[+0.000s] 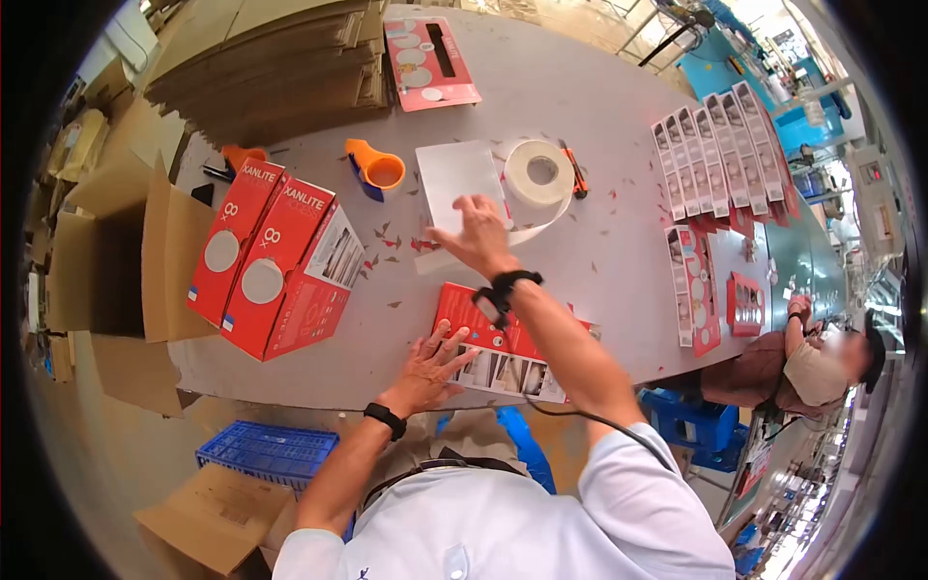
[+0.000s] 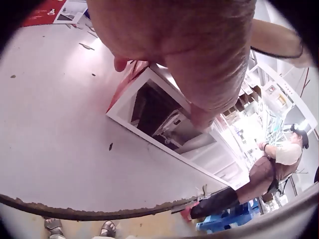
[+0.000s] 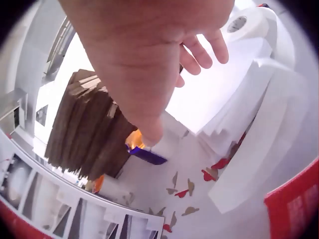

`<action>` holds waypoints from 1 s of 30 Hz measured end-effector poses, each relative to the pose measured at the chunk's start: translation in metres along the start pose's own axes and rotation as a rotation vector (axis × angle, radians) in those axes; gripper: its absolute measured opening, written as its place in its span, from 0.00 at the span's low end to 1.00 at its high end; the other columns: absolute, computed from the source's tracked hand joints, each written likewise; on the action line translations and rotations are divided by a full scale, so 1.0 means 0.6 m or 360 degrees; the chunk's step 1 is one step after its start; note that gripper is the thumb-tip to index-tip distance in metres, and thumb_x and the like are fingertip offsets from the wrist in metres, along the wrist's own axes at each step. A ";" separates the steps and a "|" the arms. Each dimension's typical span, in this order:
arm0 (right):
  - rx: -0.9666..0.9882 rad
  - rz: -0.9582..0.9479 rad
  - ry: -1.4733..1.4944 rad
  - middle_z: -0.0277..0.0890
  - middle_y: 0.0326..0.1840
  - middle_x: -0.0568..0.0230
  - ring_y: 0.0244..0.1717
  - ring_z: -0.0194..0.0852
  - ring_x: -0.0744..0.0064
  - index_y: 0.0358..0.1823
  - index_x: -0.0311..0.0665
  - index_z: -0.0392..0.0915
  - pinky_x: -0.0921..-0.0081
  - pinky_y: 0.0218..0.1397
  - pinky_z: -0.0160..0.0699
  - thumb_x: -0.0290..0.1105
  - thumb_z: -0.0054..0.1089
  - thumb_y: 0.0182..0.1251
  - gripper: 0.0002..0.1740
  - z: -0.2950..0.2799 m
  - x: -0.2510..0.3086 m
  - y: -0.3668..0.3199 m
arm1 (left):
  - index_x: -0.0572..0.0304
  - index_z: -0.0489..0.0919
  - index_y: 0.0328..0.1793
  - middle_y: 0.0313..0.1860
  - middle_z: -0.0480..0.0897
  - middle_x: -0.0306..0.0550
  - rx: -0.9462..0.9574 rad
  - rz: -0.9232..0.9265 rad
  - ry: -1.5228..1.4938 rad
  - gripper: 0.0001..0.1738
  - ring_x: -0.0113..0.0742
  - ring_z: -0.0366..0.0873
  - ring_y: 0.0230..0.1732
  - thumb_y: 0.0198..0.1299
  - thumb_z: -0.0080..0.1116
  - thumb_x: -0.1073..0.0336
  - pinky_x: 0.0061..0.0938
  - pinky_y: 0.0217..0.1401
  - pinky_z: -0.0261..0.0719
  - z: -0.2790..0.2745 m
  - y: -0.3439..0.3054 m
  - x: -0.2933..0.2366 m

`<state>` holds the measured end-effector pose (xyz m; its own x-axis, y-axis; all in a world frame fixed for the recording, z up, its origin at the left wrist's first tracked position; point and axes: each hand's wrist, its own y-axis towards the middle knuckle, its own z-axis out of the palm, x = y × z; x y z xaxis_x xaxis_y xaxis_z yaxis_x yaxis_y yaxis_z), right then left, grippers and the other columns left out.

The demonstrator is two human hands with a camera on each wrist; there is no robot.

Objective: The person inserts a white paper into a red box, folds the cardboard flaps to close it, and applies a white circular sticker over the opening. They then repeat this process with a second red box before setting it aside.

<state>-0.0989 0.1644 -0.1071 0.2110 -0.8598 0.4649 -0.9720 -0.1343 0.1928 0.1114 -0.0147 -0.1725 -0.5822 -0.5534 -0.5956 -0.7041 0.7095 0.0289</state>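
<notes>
My left hand [image 1: 425, 375] rests with spread fingers on the near left part of a red printed carton [image 1: 507, 372] with a strip of photos, which lies at the table's front edge. In the left wrist view the carton's photo side [image 2: 169, 129] shows beneath that hand. My right hand [image 1: 476, 237] reaches over a stack of white sheets [image 1: 449, 174], fingers apart and slightly bent, holding nothing visible. Beside the sheets lies a roll of white tape [image 1: 518, 182], its loose strip [image 1: 530, 235] running left below the hand. In the right wrist view the fingers hover above the white sheets [image 3: 214, 84].
Two red Xanlite cartons [image 1: 261, 275] stand at left, near orange tape dispensers [image 1: 385, 172]. Flattened cardboard [image 1: 271, 77] is piled behind. An orange cutter [image 1: 576, 172] lies past the roll. Rows of printed sleeves [image 1: 720, 159] stand right; another person [image 1: 812, 362] works beyond.
</notes>
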 end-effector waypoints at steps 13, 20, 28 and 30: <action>0.0341 0.0457 -0.0178 0.91 0.41 0.52 0.47 0.91 0.48 0.38 0.44 0.91 0.56 0.55 0.88 0.29 0.66 0.58 0.09 0.048 -0.020 0.070 | 0.33 0.72 0.83 0.93 0.51 0.41 -0.0068 -0.0008 -0.0116 0.52 0.54 0.38 0.93 0.48 0.84 0.53 0.65 0.87 0.51 0.002 0.002 0.006; 0.0489 0.0863 0.0985 0.91 0.37 0.55 0.37 0.91 0.60 0.40 0.43 0.94 0.64 0.47 0.87 0.34 0.73 0.61 0.09 0.060 -0.066 0.051 | 0.32 0.71 0.84 0.94 0.49 0.36 -0.0065 -0.0027 -0.0190 0.54 0.51 0.36 0.94 0.47 0.84 0.54 0.69 0.81 0.56 0.007 -0.001 0.006; -0.0326 -0.0479 0.0224 0.87 0.35 0.64 0.38 0.87 0.61 0.35 0.41 0.88 0.63 0.47 0.81 0.27 0.71 0.60 0.02 -0.068 -0.033 -0.058 | 0.52 0.87 0.63 0.61 0.89 0.50 -0.0461 -0.0378 -0.0945 0.27 0.48 0.83 0.66 0.60 0.77 0.50 0.46 0.64 0.81 -0.066 0.037 -0.016; -0.0139 -0.0671 0.0042 0.86 0.38 0.69 0.45 0.86 0.63 0.34 0.44 0.85 0.61 0.52 0.80 0.27 0.69 0.55 0.05 -0.127 -0.010 -0.148 | 0.60 0.88 0.53 0.40 0.92 0.45 -0.0530 -0.0932 -0.2179 0.21 0.38 0.86 0.38 0.68 0.72 0.49 0.35 0.49 0.84 -0.097 0.052 -0.022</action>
<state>-0.0062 0.2191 -0.0615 0.5917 -0.7254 0.3517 -0.7880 -0.4281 0.4426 0.0735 -0.0102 -0.1170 0.4825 0.2368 -0.8433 -0.8601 0.3101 -0.4050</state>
